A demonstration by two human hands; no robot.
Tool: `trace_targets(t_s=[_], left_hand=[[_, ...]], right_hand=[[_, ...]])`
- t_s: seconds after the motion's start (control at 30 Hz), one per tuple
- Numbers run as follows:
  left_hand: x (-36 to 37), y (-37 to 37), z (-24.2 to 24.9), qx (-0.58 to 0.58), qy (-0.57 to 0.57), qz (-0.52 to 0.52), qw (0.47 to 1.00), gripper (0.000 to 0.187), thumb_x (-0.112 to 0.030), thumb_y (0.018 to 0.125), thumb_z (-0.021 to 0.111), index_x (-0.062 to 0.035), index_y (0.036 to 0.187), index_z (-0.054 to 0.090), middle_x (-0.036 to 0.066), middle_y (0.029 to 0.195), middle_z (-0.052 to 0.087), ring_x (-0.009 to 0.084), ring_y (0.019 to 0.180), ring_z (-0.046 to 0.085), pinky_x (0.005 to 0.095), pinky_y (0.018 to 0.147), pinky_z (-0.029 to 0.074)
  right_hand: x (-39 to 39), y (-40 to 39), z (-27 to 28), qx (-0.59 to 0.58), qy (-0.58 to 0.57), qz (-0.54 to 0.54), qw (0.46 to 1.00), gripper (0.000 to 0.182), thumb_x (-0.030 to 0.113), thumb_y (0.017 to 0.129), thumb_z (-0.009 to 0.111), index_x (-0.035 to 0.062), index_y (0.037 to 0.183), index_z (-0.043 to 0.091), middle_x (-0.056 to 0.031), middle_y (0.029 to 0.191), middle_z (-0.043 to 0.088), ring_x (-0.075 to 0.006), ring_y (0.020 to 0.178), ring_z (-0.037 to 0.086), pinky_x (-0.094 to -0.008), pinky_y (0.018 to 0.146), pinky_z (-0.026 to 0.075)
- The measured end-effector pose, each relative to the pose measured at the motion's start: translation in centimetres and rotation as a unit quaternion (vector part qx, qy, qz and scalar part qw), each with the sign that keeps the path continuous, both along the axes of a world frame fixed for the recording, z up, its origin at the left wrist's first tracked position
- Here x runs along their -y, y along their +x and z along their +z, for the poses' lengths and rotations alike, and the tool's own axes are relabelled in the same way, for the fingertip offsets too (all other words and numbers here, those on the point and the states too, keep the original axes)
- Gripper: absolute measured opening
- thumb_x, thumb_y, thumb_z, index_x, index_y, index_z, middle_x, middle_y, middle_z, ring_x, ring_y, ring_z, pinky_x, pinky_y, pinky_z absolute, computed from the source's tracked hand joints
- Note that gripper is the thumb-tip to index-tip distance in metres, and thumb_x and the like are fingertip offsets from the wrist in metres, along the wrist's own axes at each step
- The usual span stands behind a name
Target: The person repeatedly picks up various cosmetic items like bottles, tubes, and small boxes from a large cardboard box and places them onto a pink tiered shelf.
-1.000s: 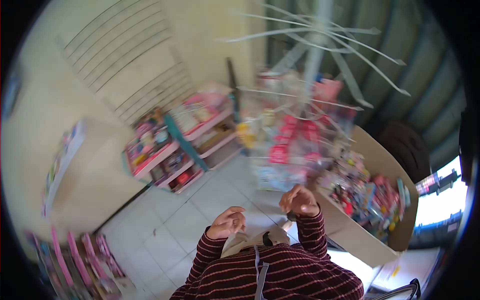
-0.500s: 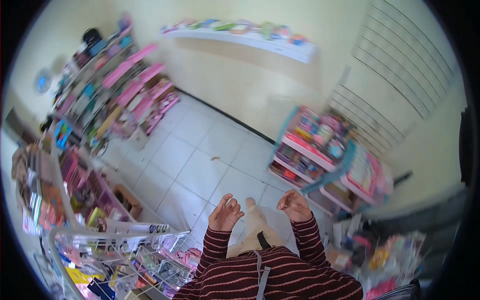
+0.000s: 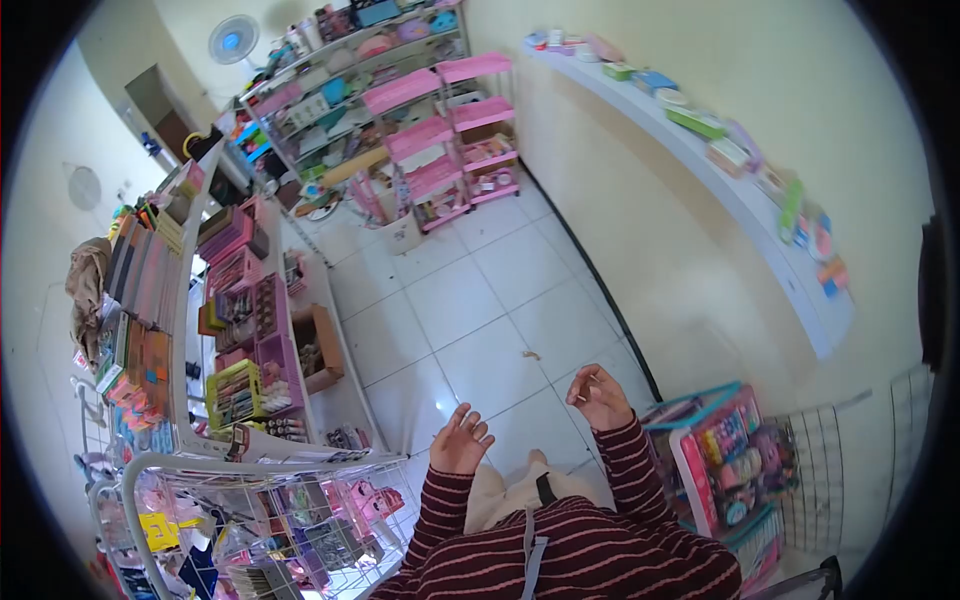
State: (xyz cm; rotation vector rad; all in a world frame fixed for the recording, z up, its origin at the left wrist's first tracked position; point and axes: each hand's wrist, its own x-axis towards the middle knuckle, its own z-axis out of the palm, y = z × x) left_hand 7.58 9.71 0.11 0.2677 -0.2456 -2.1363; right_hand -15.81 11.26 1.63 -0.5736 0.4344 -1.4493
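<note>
My left hand [image 3: 461, 441] is held out in front of my body with loosely curled fingers set apart, and nothing is in it. Level with it on the other side, my right hand [image 3: 601, 398] also holds nothing, its fingers bent but spread. Both hands hover over the tiled floor [image 3: 487, 361] and touch no object. Nearest my left hand is a white wire rack [image 3: 300, 470] hung with small packaged goods. Close to my right hand stands a display unit [image 3: 690, 470] with colourful packaged items.
Shelving with notebooks and baskets [image 3: 250, 330] lines the left. Pink tiered carts [image 3: 430, 150] stand ahead near a white bucket [image 3: 402, 235]. A white wall shelf [image 3: 700, 160] holds small boxes on the right. A fan [image 3: 234, 40] sits far back.
My view has turned left, so the carts and left shelving now face me and the wall shelf lies to the right. Both hands stay raised, still holding nothing.
</note>
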Motion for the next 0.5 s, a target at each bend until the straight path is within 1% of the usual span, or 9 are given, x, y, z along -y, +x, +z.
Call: trace_targets(t_s=[0.1, 0.17, 0.27, 0.3, 0.37, 0.43, 0.5], left_hand=[[1.5, 0.3, -1.7, 0.003, 0.031, 0.058, 0.998, 0.030, -0.023, 0.076, 0.041, -0.0088, 0.102, 0.042, 0.002, 0.085, 0.047, 0.0136, 0.070, 0.039, 0.0303, 0.066, 0.033], [2.7, 0.9, -3.4, -0.014, 0.029, 0.077, 0.997, 0.030, -0.024, 0.076, 0.041, -0.0089, 0.102, 0.043, 0.002, 0.086, 0.048, 0.0135, 0.070, 0.040, 0.0298, 0.066, 0.033], [5.4, 1.8, -5.4, 0.002, 0.080, 0.122, 0.989, 0.027, -0.024, 0.077, 0.039, -0.0091, 0.100, 0.045, 0.002, 0.087, 0.049, 0.0136, 0.069, 0.042, 0.0292, 0.066, 0.033], [6.7, 2.0, -6.0, 0.003, 0.080, 0.120, 0.990, 0.027, -0.024, 0.077, 0.039, -0.0091, 0.100, 0.045, 0.002, 0.087, 0.049, 0.0136, 0.069, 0.042, 0.0292, 0.066, 0.033], [10.5, 2.2, -7.0, 0.010, 0.118, 0.123, 0.985, 0.027, -0.023, 0.076, 0.041, -0.0099, 0.099, 0.045, 0.003, 0.084, 0.049, 0.0145, 0.068, 0.043, 0.0299, 0.064, 0.034], [15.1, 2.4, -7.8, -0.001, 0.110, 0.106, 0.988, 0.027, -0.023, 0.076, 0.041, -0.0101, 0.099, 0.045, 0.003, 0.084, 0.050, 0.0149, 0.069, 0.044, 0.0302, 0.064, 0.035], [20.2, 2.3, -7.6, -0.015, 0.109, 0.089, 0.990, 0.027, -0.023, 0.076, 0.041, -0.0102, 0.099, 0.045, 0.003, 0.085, 0.050, 0.0153, 0.070, 0.045, 0.0306, 0.064, 0.035]], right_hand=[[5.8, -0.3, -0.3, 0.005, 0.009, 0.050, 0.999, 0.028, 0.010, 0.069, 0.050, 0.0003, 0.094, 0.041, -0.0095, 0.076, 0.048, -0.0163, 0.072, 0.045, -0.0267, 0.066, 0.037], [9.2, 0.0, -0.6, 0.012, 0.012, 0.072, 0.997, 0.027, 0.009, 0.069, 0.050, 0.0007, 0.093, 0.041, -0.0090, 0.077, 0.048, -0.0161, 0.073, 0.045, -0.0264, 0.067, 0.037], [13.5, 0.7, -1.2, 0.024, 0.004, 0.109, 0.994, 0.027, 0.007, 0.069, 0.050, 0.0004, 0.093, 0.041, -0.0084, 0.077, 0.048, -0.0157, 0.073, 0.045, -0.0256, 0.067, 0.037], [14.9, 0.9, -1.7, 0.025, 0.004, 0.107, 0.994, 0.027, 0.007, 0.069, 0.050, 0.0004, 0.093, 0.041, -0.0084, 0.077, 0.048, -0.0157, 0.073, 0.045, -0.0256, 0.067, 0.037], [17.7, 1.2, -3.0, 0.025, 0.017, 0.116, 0.993, 0.027, 0.008, 0.069, 0.051, 0.0012, 0.093, 0.042, -0.0082, 0.077, 0.048, -0.0155, 0.074, 0.045, -0.0257, 0.067, 0.036], [20.8, 1.4, -3.7, 0.033, 0.021, 0.106, 0.994, 0.026, 0.010, 0.069, 0.051, 0.0024, 0.092, 0.043, -0.0078, 0.077, 0.048, -0.0156, 0.074, 0.045, -0.0261, 0.067, 0.036], [24.0, 1.3, -4.1, 0.056, 0.069, 0.094, 0.992, 0.026, 0.010, 0.069, 0.050, 0.0033, 0.092, 0.043, -0.0074, 0.077, 0.048, -0.0157, 0.074, 0.045, -0.0267, 0.067, 0.036]])
